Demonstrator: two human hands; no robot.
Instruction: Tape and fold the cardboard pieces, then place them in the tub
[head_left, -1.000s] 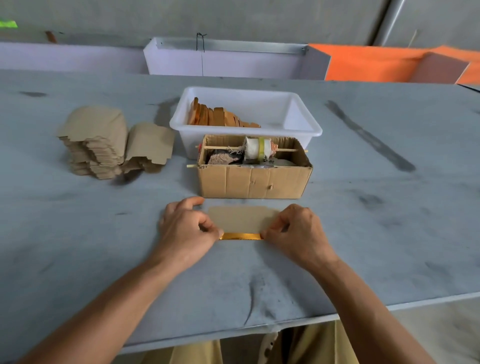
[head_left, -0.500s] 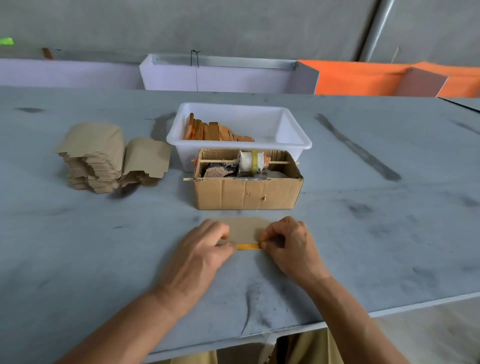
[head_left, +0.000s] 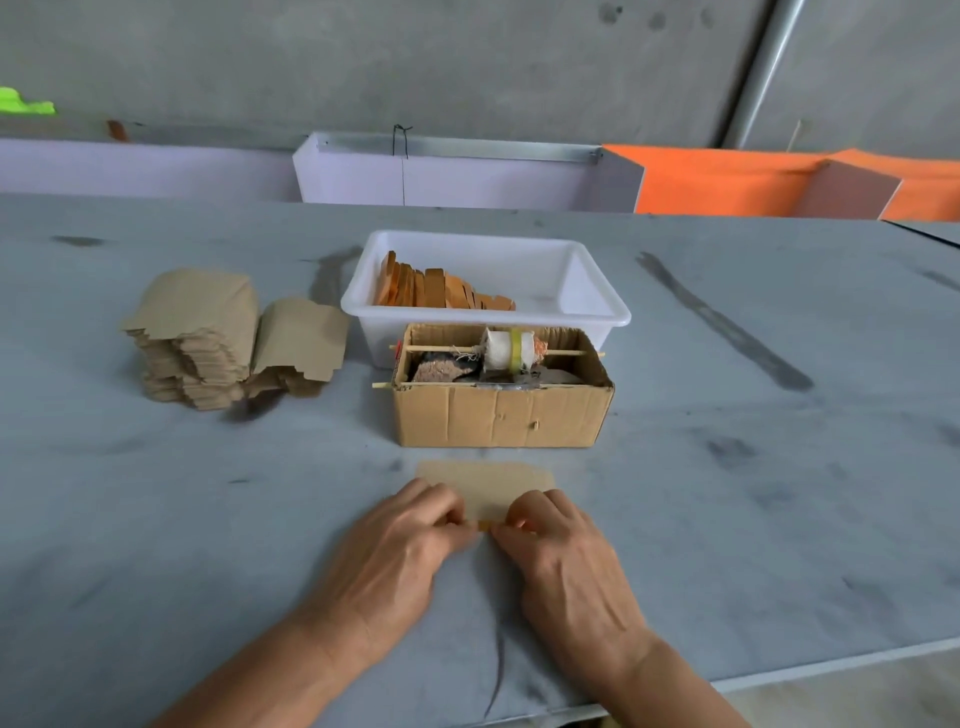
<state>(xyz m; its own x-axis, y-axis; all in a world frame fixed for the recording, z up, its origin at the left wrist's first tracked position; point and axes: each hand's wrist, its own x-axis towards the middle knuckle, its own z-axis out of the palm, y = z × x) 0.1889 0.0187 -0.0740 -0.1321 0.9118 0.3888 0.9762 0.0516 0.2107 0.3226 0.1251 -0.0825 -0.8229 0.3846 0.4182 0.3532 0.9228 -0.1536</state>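
Flat tan cardboard piece (head_left: 485, 488) lies near table's (head_left: 156, 519) front edge, long axis left-right, matte, roughly rectangular with clipped far corners. Left hand (head_left: 400, 551) and right hand (head_left: 558, 545) side by side on its near edge, curled fingertips pressing down thin yellow tape strip (head_left: 484, 526). Behind: brown corrugated box (head_left: 498, 415), then white smooth plastic tub (head_left: 597, 306) holding row of folded orange-brown pieces (head_left: 436, 288). Ragged stack of cardboard blanks (head_left: 208, 338) toward left.

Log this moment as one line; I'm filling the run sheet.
step: taping | left hand and right hand: pinch cardboard piece near edge | tub: partly filled
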